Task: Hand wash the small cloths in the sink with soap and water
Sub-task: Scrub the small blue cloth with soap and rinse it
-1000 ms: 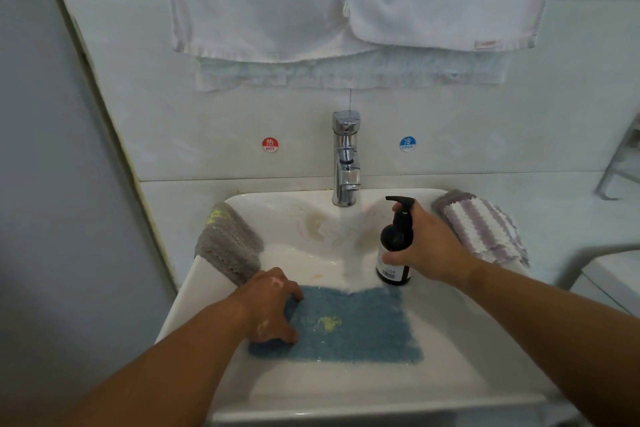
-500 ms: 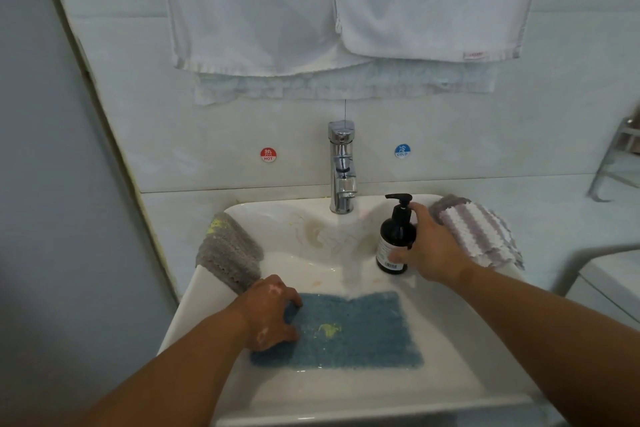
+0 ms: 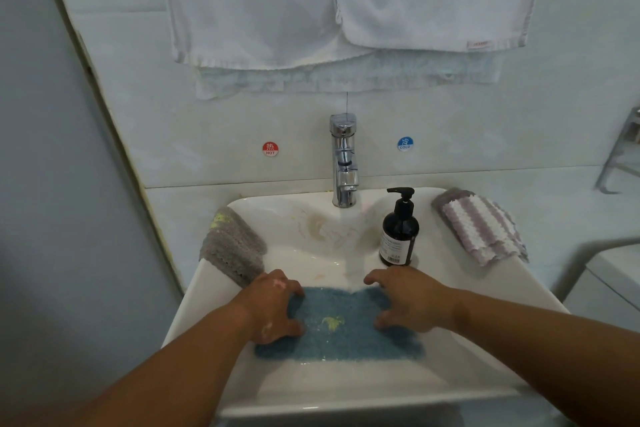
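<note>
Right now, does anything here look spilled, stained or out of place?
A yellow blotch marks the blue cloth, another the gray cloth on the left rim; brownish stains streak the sink below the faucet.

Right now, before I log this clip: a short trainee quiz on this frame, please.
1. True or false: no hand touches the soap bottle.
2. The blue cloth under the left hand and right hand lies: A in the basin; B on the rim; C on the rail.
3. How many cloths lie on the sink rim?
Key: 1 true; 2 A; 3 two, the grey cloth and the striped cloth.
</note>
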Demonstrator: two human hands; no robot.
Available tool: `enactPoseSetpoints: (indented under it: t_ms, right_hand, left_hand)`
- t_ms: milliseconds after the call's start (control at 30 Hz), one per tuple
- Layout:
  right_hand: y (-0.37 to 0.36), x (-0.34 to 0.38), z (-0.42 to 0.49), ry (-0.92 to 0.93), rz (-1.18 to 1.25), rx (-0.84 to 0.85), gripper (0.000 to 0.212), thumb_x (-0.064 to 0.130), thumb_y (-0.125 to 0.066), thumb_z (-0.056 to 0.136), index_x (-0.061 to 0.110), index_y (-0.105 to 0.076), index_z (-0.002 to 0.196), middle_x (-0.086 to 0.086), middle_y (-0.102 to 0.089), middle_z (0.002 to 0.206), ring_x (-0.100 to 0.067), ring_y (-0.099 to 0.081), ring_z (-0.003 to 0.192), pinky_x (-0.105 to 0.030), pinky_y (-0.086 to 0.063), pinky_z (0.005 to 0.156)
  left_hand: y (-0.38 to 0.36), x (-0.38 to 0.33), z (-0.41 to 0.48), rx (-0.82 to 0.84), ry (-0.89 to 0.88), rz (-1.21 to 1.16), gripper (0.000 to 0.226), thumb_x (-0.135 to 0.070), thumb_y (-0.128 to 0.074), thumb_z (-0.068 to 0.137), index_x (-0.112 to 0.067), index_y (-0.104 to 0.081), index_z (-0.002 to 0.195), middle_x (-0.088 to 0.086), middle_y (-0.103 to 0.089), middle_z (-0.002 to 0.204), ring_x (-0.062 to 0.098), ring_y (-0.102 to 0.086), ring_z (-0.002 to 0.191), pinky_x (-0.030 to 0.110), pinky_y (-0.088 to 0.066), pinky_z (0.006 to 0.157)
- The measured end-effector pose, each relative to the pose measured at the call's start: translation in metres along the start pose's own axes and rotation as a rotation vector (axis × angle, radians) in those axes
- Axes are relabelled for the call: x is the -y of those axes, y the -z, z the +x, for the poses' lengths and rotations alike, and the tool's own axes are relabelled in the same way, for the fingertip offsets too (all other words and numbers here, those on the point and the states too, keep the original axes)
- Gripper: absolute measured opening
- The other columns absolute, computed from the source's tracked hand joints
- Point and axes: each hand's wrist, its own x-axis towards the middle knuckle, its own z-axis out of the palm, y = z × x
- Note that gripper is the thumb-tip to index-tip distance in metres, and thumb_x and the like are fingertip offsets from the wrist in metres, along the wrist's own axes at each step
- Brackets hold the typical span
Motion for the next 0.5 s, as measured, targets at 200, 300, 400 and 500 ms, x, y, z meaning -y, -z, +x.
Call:
enactPoseSetpoints:
  t_ms: [200, 300, 400, 500]
  right_hand:
    - [-0.005, 0.001, 0.002, 0.01, -0.048, -0.019, 0.068, 0.045, -0.078, 0.084, 0.026, -0.05, 0.143, 0.003, -0.059, 0.133, -0.018, -0.057, 0.116, -0.031, -0.049, 0.102]
    - [-0.008, 0.001, -0.001, 0.0, -0.002, -0.037, 0.055, 0.041, -0.077, 0.085, 0.025, -0.057, 0.133, 0.003, -0.062, 0.124, -0.016, -0.059, 0.109, -0.029, -0.051, 0.098]
    - [-0.011, 0.001, -0.003, -0.021, -0.021, -0.027, 0.035, 0.036, -0.071, 0.089, 0.017, -0.063, 0.117, 0.001, -0.067, 0.11, -0.017, -0.063, 0.097, -0.031, -0.056, 0.089]
    - [-0.013, 0.003, -0.004, -0.032, -0.048, -0.004, 0.021, 0.029, -0.061, 0.091, 0.014, -0.069, 0.103, -0.002, -0.069, 0.096, -0.017, -0.065, 0.087, -0.031, -0.058, 0.08]
  left_hand:
    - [0.0, -0.002, 0.0, -0.008, 0.008, 0.008, 0.065, -0.056, -0.072, 0.082, -0.032, -0.051, 0.139, -0.002, -0.05, 0.129, 0.021, -0.049, 0.118, 0.034, -0.045, 0.102]
    - [-0.001, -0.006, 0.001, -0.011, 0.018, -0.025, 0.058, -0.047, -0.076, 0.081, -0.03, -0.054, 0.132, -0.002, -0.056, 0.123, 0.019, -0.053, 0.11, 0.033, -0.049, 0.095]
    - [-0.002, -0.009, 0.001, 0.003, 0.034, -0.064, 0.056, -0.04, -0.077, 0.081, -0.026, -0.052, 0.128, -0.001, -0.066, 0.112, 0.018, -0.061, 0.098, 0.035, -0.055, 0.089]
    - [0.0, -0.013, 0.0, 0.013, 0.039, -0.046, 0.047, -0.037, -0.076, 0.083, -0.022, -0.059, 0.124, -0.001, -0.067, 0.113, 0.017, -0.063, 0.098, 0.032, -0.055, 0.089]
